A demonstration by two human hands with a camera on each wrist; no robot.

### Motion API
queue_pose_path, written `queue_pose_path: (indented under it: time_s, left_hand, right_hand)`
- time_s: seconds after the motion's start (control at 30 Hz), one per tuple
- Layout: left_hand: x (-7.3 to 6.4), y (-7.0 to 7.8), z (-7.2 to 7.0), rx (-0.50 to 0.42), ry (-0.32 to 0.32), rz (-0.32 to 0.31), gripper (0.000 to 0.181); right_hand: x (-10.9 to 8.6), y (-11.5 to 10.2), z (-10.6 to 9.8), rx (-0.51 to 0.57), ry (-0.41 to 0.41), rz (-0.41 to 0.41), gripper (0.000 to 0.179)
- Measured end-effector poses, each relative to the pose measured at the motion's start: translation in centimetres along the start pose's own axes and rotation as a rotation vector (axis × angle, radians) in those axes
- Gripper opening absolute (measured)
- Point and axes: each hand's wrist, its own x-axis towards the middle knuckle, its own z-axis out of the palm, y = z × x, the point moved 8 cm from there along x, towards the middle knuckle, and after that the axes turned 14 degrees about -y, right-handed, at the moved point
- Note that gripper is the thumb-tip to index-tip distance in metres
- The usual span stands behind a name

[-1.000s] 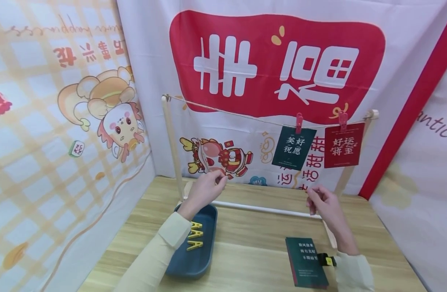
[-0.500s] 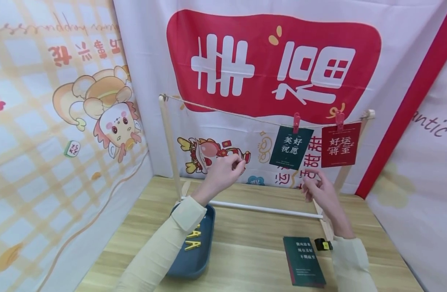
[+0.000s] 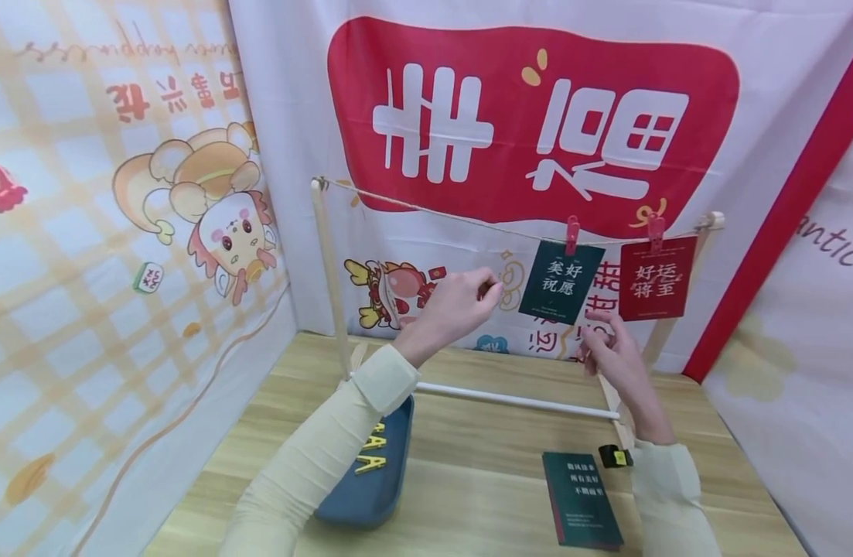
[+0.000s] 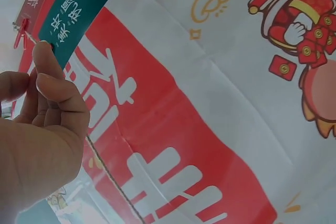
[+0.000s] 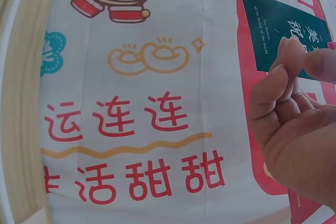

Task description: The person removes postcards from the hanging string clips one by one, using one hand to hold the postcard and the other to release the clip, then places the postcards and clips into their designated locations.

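A green card and a red card hang from a string, each under a red clothespin. My left hand is in the air left of the green card, its fingers loosely bent. No object shows in it in the left wrist view. Just below the two cards is my right hand, fingers relaxed and half curled, with nothing visible between them. In the right wrist view the green card appears behind its fingertips; whether they touch cannot be told.
The string spans a wooden frame with a white bar low across it. Yellow clothespins lie in a blue tray, partly covered by my left sleeve. A card stack and a small black object lie at right.
My left hand has moved right and up, away from above the tray and towards the green card. The right hand has risen slightly, closer to the cards. The hanging cards stay in place.
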Motion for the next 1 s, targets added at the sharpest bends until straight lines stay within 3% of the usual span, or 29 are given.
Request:
queue_pose_path:
  time_s: [0.23,0.6,0.8,1.0]
  left_hand:
    - [1.6,2.0,-1.0,0.052,0.033,0.061,0.014]
    - [4.7,4.1,-2.5,0.074,0.055,0.046,0.023]
    - [6.4,5.4,-2.1,0.063,0.049,0.045,0.034]
    - [7.7,5.2,-1.6,0.048,0.052,0.0,0.044]
  right_hand:
    - [0.5,-0.8,0.0,0.017,0.018,-0.025,0.063]
    - [2.2,-1.3,0.0,0.067,0.025,0.023,0.062]
    - [2.7,-1.0,-0.1,0.095,0.028,0.019,0.059]
    - [3.1,-0.7,0.0,0.142,0.022,0.042,0.059]
